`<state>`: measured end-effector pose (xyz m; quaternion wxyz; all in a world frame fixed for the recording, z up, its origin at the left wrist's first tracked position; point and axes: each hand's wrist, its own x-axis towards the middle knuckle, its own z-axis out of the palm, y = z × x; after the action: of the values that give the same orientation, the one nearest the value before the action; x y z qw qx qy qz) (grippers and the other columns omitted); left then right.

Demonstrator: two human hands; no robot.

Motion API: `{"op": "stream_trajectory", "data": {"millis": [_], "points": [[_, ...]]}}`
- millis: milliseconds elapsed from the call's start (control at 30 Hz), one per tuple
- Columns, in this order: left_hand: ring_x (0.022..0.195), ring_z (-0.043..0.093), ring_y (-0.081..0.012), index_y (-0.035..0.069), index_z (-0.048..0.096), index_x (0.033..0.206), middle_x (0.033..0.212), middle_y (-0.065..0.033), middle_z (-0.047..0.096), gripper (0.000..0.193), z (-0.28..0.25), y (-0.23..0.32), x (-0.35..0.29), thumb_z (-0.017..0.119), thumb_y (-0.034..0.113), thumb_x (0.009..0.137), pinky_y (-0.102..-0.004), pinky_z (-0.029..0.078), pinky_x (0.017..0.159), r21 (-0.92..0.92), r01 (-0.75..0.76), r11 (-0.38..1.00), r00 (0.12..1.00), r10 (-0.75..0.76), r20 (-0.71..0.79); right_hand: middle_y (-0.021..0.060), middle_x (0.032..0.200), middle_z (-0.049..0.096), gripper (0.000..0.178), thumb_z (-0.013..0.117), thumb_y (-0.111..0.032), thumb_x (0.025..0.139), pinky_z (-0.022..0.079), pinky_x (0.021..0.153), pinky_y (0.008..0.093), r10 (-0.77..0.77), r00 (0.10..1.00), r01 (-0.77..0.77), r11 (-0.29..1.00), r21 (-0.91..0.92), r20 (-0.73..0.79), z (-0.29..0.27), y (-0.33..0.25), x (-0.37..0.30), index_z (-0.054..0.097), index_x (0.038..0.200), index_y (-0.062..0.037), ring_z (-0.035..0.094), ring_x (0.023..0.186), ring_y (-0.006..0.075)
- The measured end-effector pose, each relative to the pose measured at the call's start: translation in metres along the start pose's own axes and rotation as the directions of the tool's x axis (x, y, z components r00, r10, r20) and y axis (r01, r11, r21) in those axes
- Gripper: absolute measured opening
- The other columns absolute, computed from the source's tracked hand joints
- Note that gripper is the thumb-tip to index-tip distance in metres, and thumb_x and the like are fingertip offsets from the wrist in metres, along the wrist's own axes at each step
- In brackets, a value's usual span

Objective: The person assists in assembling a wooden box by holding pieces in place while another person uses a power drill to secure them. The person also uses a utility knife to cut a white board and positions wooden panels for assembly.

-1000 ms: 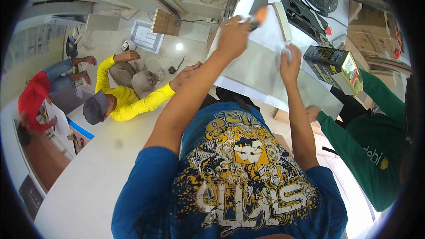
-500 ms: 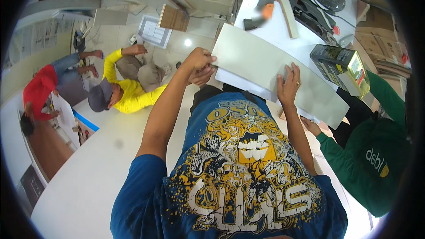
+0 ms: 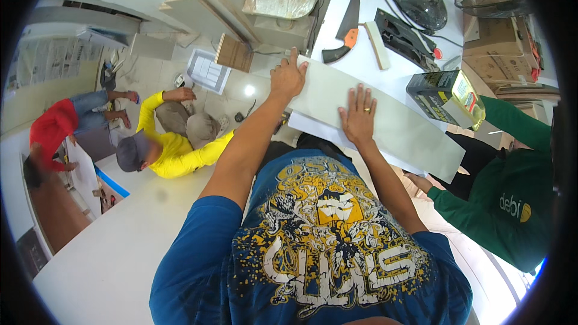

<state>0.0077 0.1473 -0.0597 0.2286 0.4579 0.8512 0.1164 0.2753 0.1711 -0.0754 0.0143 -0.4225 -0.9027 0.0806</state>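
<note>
A long, pale grey-green panel [image 3: 409,126] lies slantwise across the white table [image 3: 328,21] in front of me. At its left end, my left hand [image 3: 289,78] rests over the edge with its fingers stretched and its thumb on the top face. My right hand [image 3: 359,119] lies flat near the panel's middle, fingers spread, holding nothing. Below the panel's near edge, a white surface [image 3: 319,128] shows. A co-worker in green has one hand [image 3: 418,182] by the panel's near right edge; I cannot tell whether it touches.
Beyond the panel lie a handsaw [image 3: 348,27], a wood strip [image 3: 376,45], a black tool [image 3: 403,35] and a fan base [image 3: 419,0]. A rectangular can [image 3: 447,97] stands beside the panel, by a green sleeve. People in yellow [image 3: 180,156] and red [image 3: 51,129] are at the left.
My left hand has gone from a pinch at the panel's left corner to stretched fingers over its end. My right hand stays flat on the panel, nearer its middle.
</note>
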Motion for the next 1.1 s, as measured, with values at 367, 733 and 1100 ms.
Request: {"op": "stream_trajectory", "data": {"millis": [367,733,1100], "points": [[0.122,0.057,-0.0493,-0.004,0.055,0.13,0.125,-0.0333,0.062,0.073,0.015,-0.117,0.078,0.03,0.059,0.104,-0.0566,0.043,0.102,-0.262,0.371,0.891,0.902,-0.413,-0.125,0.0139,0.168,0.018,0.068,0.045,-0.048,0.102,0.011,0.122,0.0597,0.03,0.998,-0.031,0.999,0.021,0.048,-0.026,0.031,-0.029,0.033,0.158,-0.0108,0.014,0.155,0.0367],[0.091,0.068,-0.0249,-0.002,0.053,0.141,0.108,-0.0207,0.069,0.052,0.007,-0.103,-0.036,0.058,0.032,0.102,-0.0337,0.053,0.083,-0.441,-0.281,0.853,0.96,0.253,-0.123,0.0195,0.164,0.025,0.062,0.05,-0.04,0.101,0.015,0.12,0.0616,0.397,0.909,-0.376,0.912,0.166,-0.123,-0.027,0.083,-0.073,0.042,0.152,-0.0055,0.018,0.153,0.0397],[0.1,0.066,-0.0417,-0.003,0.068,0.111,0.113,-0.0252,0.068,0.031,-0.015,-0.082,-0.058,0.063,0.022,0.094,-0.0454,0.053,0.087,-0.186,-0.315,0.931,0.92,0.25,-0.302,0.0174,0.145,0.052,0.034,0.064,-0.016,0.093,0.034,0.113,0.0526,0.258,0.876,-0.053,0.891,0.451,-0.407,-0.018,0.049,-0.081,0.065,0.123,-0.002,0.046,0.136,0.0383]]}}
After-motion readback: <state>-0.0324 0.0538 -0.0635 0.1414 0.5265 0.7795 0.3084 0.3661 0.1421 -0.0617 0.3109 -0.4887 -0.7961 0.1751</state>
